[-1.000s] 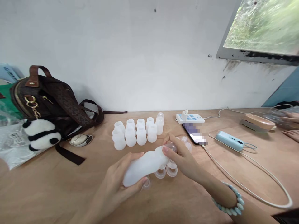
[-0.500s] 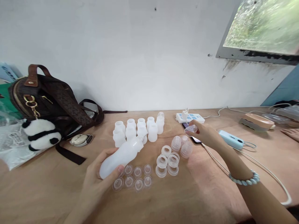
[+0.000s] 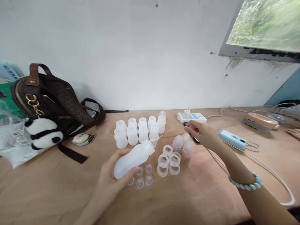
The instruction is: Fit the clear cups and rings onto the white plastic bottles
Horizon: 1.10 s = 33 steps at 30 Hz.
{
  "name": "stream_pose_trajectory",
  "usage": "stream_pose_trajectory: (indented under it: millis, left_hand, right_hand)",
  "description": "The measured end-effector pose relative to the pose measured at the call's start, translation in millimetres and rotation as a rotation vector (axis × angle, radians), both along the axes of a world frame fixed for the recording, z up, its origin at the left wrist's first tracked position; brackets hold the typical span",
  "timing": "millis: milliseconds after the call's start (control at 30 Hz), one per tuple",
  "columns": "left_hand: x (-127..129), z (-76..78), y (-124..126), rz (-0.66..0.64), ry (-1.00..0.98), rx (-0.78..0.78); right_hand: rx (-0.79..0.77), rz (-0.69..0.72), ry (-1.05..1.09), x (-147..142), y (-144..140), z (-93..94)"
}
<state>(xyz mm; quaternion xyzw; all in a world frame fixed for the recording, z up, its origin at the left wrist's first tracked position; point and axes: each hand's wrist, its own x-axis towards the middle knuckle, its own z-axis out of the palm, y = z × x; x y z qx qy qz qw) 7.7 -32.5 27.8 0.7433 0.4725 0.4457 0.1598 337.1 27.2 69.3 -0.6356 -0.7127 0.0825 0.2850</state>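
My left hand [image 3: 110, 178] grips a white translucent bottle [image 3: 133, 157], tilted, its nipple tip pointing up and right. Under it several clear silicone discs [image 3: 143, 178] lie on the wooden table [image 3: 58, 187]. Several white rings [image 3: 168, 161] sit just to the right. My right hand [image 3: 202, 133], with a bead bracelet on the wrist, hovers with curled fingers just past three clear dome caps [image 3: 182, 143]. Whether it holds a cap is hidden. Several empty bottles [image 3: 138, 131] stand in rows behind.
A brown bag [image 3: 53, 100], a panda plush [image 3: 43, 134] and a plastic sheet lie at the left. A power strip [image 3: 192, 117], a light blue device [image 3: 232, 140], a looping cable [image 3: 269, 175] and a pink dish [image 3: 261, 120] are at the right. Another person's hand [image 3: 292, 132] shows at the right edge.
My right hand pulled a clear cap off the bottle and carried it right, over the dome caps. My left hand swung the bottle left, then back a little to the right.
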Motion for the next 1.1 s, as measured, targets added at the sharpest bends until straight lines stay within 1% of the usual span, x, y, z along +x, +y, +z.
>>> stream_pose_trajectory:
  millis: [67,167,200,233,267,333,400,467,600,700,800,867,967,1000,1033,1100]
  left_hand:
    - [7,-1.3,0,-0.009,0.099,0.077]
    - [15,-4.6,4,-0.043,0.259,0.236]
    - [17,-6.3,6,-0.057,0.31,0.312]
    - [19,-8.3,8,-0.07,0.366,0.395]
    - [21,-10.5,10,-0.08,0.42,0.479]
    - [22,-15.0,14,-0.085,0.505,0.605]
    - [23,-18.8,16,-0.078,0.534,0.644]
    - [22,-21.6,16,-0.076,0.518,0.632]
    - [17,-24.8,18,-0.132,0.464,0.569]
    - [13,-25.0,19,-0.203,0.406,0.477]
    - [12,-21.6,18,-0.246,0.32,0.383]
    - [14,-16.5,15,-0.242,0.238,0.225]
    - [18,-6.0,11,-0.243,0.066,-0.166]
    - [20,-2.6,10,-0.247,0.006,-0.268]
    - [21,0.2,10,-0.25,-0.044,-0.33]
    - [22,3.3,10,-0.24,-0.079,-0.355]
  right_hand:
    - [-0.055,0.163,0.213,-17,-8,-0.9]
    - [-0.284,0.485,0.563,-44,-19,-12.0]
    - [-0.36,0.563,0.658,-52,-21,-17.2]
    - [-0.41,0.602,0.744,-60,-24,-22.3]
    - [-0.447,0.603,0.807,-66,-25,-26.9]
    - [-0.485,0.534,0.874,-76,-27,-34.0]
    - [-0.483,0.452,0.875,-80,-28,-37.7]
    - [-0.444,0.414,0.871,-82,-29,-39.3]
    - [-0.377,0.416,0.892,-84,-32,-42.9]
    - [-0.358,0.434,0.888,-87,-34,-48.4]
    - [-0.339,0.452,0.865,-88,-34,-53.3]
    - [-0.264,0.47,0.801,-86,-34,-53.6]
    - [-0.082,0.553,0.627,-80,-35,-49.4]
    - [-0.032,0.599,0.577,-78,-34,-47.6]
    - [0.006,0.646,0.543,-76,-34,-46.0]
    - [0.036,0.7,0.528,-73,-34,-44.2]
